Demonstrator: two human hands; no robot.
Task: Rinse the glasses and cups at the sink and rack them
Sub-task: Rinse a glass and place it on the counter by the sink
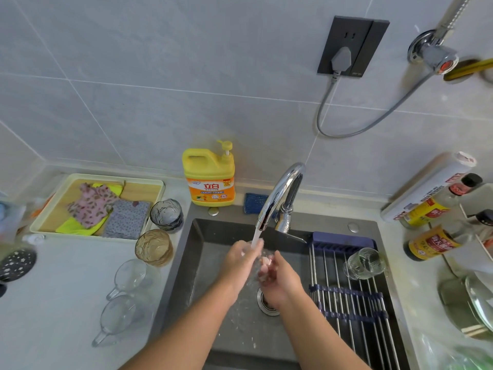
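Head cam looking down: a clear glass [264,259] is right under the running faucet [280,193], over the sink [202,263]; left hand [241,263] has its fingers curled round one side, right hand [281,283] wraps the other, both gripping it; off right a ribbed glass [364,263] lies sideways on the rack [346,303]; left counter has an amber glass [153,247], a blue-grey glass [166,214] and two clear handled cups [130,275].

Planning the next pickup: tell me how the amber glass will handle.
The amber glass looks textured: probably fragile but grippy. Standing upright, it is unlikely to roll. Close to the sink rim, a push might tip it in.
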